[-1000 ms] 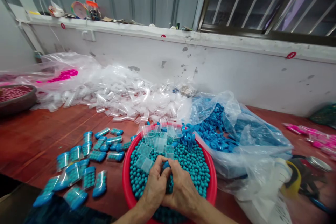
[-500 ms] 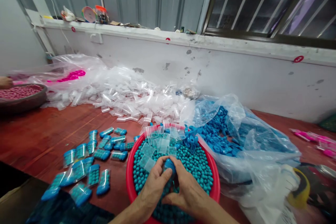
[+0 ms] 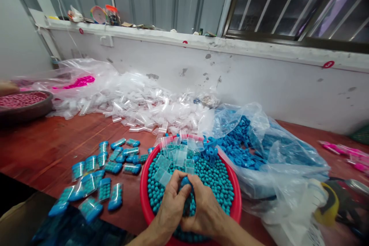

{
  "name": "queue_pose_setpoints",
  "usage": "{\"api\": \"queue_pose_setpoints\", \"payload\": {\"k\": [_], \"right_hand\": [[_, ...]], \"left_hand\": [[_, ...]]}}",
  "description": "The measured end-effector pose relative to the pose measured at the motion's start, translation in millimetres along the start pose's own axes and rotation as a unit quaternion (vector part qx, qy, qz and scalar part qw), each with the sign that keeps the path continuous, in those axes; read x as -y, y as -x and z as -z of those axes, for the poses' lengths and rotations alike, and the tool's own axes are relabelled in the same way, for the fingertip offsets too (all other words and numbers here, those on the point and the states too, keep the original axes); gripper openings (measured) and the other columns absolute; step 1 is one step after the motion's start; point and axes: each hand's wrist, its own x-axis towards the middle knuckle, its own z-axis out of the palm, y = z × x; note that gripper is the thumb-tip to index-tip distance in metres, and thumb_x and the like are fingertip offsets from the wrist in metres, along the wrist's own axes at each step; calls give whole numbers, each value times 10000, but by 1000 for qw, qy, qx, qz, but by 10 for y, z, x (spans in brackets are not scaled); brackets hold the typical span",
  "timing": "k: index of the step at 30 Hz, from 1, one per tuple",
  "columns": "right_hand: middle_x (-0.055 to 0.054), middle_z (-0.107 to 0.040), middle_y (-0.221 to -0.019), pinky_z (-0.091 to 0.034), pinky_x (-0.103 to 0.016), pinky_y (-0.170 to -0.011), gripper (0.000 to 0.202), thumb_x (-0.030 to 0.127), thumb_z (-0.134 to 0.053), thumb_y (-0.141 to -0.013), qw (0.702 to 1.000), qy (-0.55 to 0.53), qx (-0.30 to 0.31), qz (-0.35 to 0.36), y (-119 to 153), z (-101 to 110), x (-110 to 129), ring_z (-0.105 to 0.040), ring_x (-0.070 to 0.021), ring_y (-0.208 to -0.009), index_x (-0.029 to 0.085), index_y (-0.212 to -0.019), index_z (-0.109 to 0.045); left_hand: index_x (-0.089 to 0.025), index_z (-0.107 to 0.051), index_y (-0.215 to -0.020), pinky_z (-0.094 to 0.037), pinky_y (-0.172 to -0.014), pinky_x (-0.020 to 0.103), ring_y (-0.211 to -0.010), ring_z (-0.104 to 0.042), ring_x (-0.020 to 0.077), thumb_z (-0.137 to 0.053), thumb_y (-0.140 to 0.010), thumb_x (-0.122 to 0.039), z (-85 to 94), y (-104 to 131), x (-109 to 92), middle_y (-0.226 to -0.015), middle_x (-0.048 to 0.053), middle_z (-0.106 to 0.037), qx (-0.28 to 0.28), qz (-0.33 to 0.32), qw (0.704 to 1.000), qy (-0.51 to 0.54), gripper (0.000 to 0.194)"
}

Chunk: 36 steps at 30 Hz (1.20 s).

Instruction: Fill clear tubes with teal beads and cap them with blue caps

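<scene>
Over a red basin (image 3: 144, 196) of teal beads (image 3: 221, 188), both my hands are closed around one small container with a blue cap (image 3: 186, 181). My left hand (image 3: 170, 203) grips it from the left, with the thumb against the cap. My right hand (image 3: 206, 207) wraps it from the other side. Most of the container's body is hidden by my fingers. Just beyond my fingertips, clear plastic tubes (image 3: 180, 157) and blue caps (image 3: 210, 152) lie on the beads at the basin's far rim.
Several filled bead containers (image 3: 104, 189) lie left of the basin. Clear tubes (image 3: 144, 103) are heaped behind it. A plastic bag of blue parts (image 3: 245, 142) stands to the right, near a yellow tape roll (image 3: 328, 203). Another person's hand (image 3: 7, 87) is above a bowl of pink beads (image 3: 25, 100).
My right fingers have closed in further around the container, and the gap between my hands has narrowed. The other person's hand at far left has moved slightly. The view has shifted a little.
</scene>
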Motion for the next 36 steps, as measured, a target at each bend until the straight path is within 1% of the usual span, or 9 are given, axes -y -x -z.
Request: {"api": "queue_pose_setpoints", "payload": {"k": [3, 7, 10, 13, 17, 25, 29, 33, 36], "right_hand": [[-76, -571, -945, -477, -299, -579, 755, 191, -587, -523, 999, -40, 7, 4, -13, -5, 8, -596, -204, -687, 169, -1194, -242], [-13, -592, -911, -472, -237, -556, 762, 189, -632, -583, 987, -138, 70, -43, -65, 62, 54, -584, -142, -631, 221, -1235, -240], [-38, -589, -981, -488, -255, -610, 789, 213, -675, -588, 984, -157, 62, -61, -74, 81, 43, -600, -159, -698, 218, -1246, -239], [-84, -554, -1087, -489, -296, -708, 820, 261, -697, -597, 986, -144, 56, -58, -32, 46, -14, -600, -197, -831, 205, -1267, -228], [-129, -499, -1172, -474, -336, -764, 820, 293, -681, -630, 992, -102, 46, -51, 36, -1, -67, -579, -229, -920, 178, -1290, -208], [-51, -604, -989, -492, -272, -623, 811, 240, -684, -608, 988, -130, 40, -78, -11, 74, 44, -617, -182, -748, 208, -1272, -218], [-39, -617, -916, -484, -240, -580, 691, 215, -640, -610, 978, -187, 33, -83, -31, 81, 113, -618, -163, -696, 195, -1194, -272], [-35, -609, -831, -441, -238, -492, 628, 156, -557, -570, 990, -116, 25, -79, -31, 66, 163, -583, -153, -579, 171, -1146, -306], [-19, -599, -796, -434, -239, -493, 568, 153, -531, -576, 992, -94, 48, -70, -40, 75, 165, -575, -157, -586, 179, -1109, -337]], "left_hand": [[-184, -487, -813, -408, -695, 241, -733, -510, 140, -512, -735, -285, 71, -11, 2, -733, -16, -530, 18, -9, 1000, -12, 130], [-175, -476, -920, -420, -652, 233, -691, -516, 130, -522, -738, -348, 149, 1, -29, -747, -12, -531, 70, 12, 997, 41, 255], [-178, -458, -988, -427, -642, 237, -695, -523, 134, -522, -743, -353, 159, 13, -56, -775, -3, -545, 87, 3, 994, 61, 308], [-170, -479, -966, -424, -710, 247, -779, -523, 146, -528, -744, -303, 152, 23, -39, -839, 11, -556, 71, -17, 997, 35, 264], [-165, -480, -956, -427, -706, 258, -761, -533, 146, -501, -768, -299, 144, 40, 32, -812, 7, -563, 61, 18, 998, 24, 232], [-202, -346, -1174, -419, -791, 266, -895, -553, 166, -482, -797, -344, 128, 82, 2, -1011, 41, -585, 67, -2, 996, 57, 425], [-192, -413, -1097, -427, -755, 255, -833, -558, 158, -511, -773, -330, 97, 93, -49, -902, 13, -596, 61, 9, 996, 65, 365], [-196, -446, -991, -428, -623, 222, -697, -548, 134, -506, -771, -313, 59, 105, -7, -754, -24, -565, 31, 18, 998, 42, 256], [-199, -451, -961, -429, -650, 227, -721, -554, 139, -482, -784, -285, 46, 104, 43, -768, -21, -566, 11, 14, 1000, 20, 200]]}}
